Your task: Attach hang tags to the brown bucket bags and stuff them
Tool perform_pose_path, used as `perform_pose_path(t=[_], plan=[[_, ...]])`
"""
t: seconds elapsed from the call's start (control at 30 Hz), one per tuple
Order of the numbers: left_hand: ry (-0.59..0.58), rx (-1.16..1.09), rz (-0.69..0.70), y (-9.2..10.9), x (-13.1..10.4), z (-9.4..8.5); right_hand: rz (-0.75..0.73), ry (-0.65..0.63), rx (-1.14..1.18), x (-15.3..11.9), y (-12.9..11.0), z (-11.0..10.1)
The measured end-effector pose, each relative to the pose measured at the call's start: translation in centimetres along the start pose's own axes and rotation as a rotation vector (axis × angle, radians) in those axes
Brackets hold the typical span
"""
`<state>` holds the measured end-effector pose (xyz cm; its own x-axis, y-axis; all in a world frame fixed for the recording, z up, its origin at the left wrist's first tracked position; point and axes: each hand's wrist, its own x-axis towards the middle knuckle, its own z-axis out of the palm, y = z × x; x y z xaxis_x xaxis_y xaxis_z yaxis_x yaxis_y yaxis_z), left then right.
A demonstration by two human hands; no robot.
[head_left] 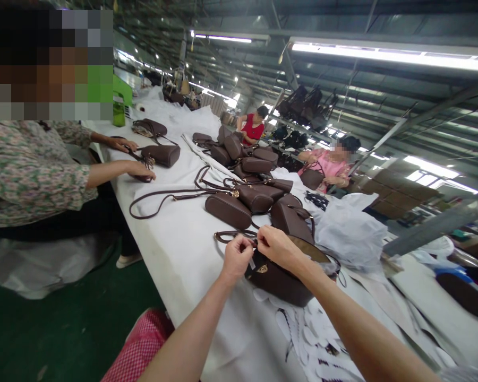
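A dark brown handbag [293,286] with a gold emblem lies tilted on the table in front of me, its tan lining showing at the top. My left hand [237,257] is closed in a pinch at the near end of the bag, on a thin brown strap [223,234] that loops out beyond my fingers. Right beside it, my right hand [276,246] is also closed, with bent fingers pressed at the same spot. What lies between its fingertips is hidden. A small clear strip hangs just below my left fingers.
Brown handbags [228,211] are heaped beyond my hands. White paper-like tags [308,339] lie at the near right, clear plastic [348,228] behind them. At left, a co-worker in a floral sleeve [59,175] handles another bag [161,155]. Two more people work across the table.
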<state>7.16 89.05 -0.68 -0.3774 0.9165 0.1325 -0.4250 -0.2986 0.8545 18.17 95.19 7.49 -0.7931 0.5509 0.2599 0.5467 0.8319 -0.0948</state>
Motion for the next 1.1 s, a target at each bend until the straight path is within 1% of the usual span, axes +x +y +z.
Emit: perform_pose_path(t=[0.07, 0.17, 0.3, 0.4, 0.47, 0.5, 0.63, 0.7, 0.73, 0.77, 0.83, 0.9, 0.93, 1.0, 1.07, 1.1], plan=[[-0.024, -0.12, -0.079, -0.1, 0.0, 0.0, -0.009, 0.007, 0.006, -0.2, -0.3, 0.0], [-0.047, -0.29, -0.178, 0.1, 0.1, -0.2, -0.071, -0.012, 0.048, -0.9, -1.1, -0.3], [-0.098, -0.451, -0.279, 0.3, 0.1, -0.8, -0.133, -0.117, 0.049, -2.3, -1.9, -1.4], [-0.145, -0.509, -0.341, 0.4, 0.1, -1.5, -0.272, -0.262, -0.01, -3.0, -2.1, -1.7], [-0.169, -0.527, -0.365, 0.4, 0.1, -1.9, -0.367, -0.347, -0.086, -3.4, -2.4, -1.5], [-0.182, -0.518, -0.367, 0.4, 0.2, -2.0, -0.385, -0.362, -0.138, -3.5, -2.6, -1.3], [-0.24, -0.389, -0.346, 0.6, 0.3, -2.5, -0.369, -0.332, -0.418, -4.3, -3.5, -0.4], [-0.268, -0.322, -0.334, 0.7, 0.4, -2.7, -0.356, -0.324, -0.47, -4.4, -3.7, -0.2], [-0.285, -0.291, -0.327, 0.8, 0.4, -2.8, -0.346, -0.333, -0.445, -4.5, -3.7, -0.3], [-0.303, -0.254, -0.314, 0.8, 0.5, -3.0, -0.332, -0.347, -0.383, -4.4, -3.7, -0.5], [-0.333, -0.177, -0.274, 0.9, 0.6, -3.2, -0.282, -0.356, -0.158, -4.2, -3.5, -1.2], [-0.343, -0.107, -0.208, 0.9, 0.6, -3.4, -0.177, -0.286, 0.137, -4.1, -3.3, -2.0], [-0.34, -0.079, -0.172, 0.9, 0.5, -3.5, -0.086, -0.228, 0.285, -4.0, -3.1, -2.3], [-0.321, -0.036, -0.114, 0.5, 0.2, -3.5, 0.149, -0.133, 0.544, -4.1, -2.8, -2.8], [-0.287, -0.006, -0.086, -0.1, -0.4, -3.5, 0.374, -0.088, 0.733, -4.1, -2.6, -3.2], [-0.268, 0.01, -0.079, -0.5, -0.7, -3.4, 0.448, -0.077, 0.798, -4.2, -2.6, -3.3]])
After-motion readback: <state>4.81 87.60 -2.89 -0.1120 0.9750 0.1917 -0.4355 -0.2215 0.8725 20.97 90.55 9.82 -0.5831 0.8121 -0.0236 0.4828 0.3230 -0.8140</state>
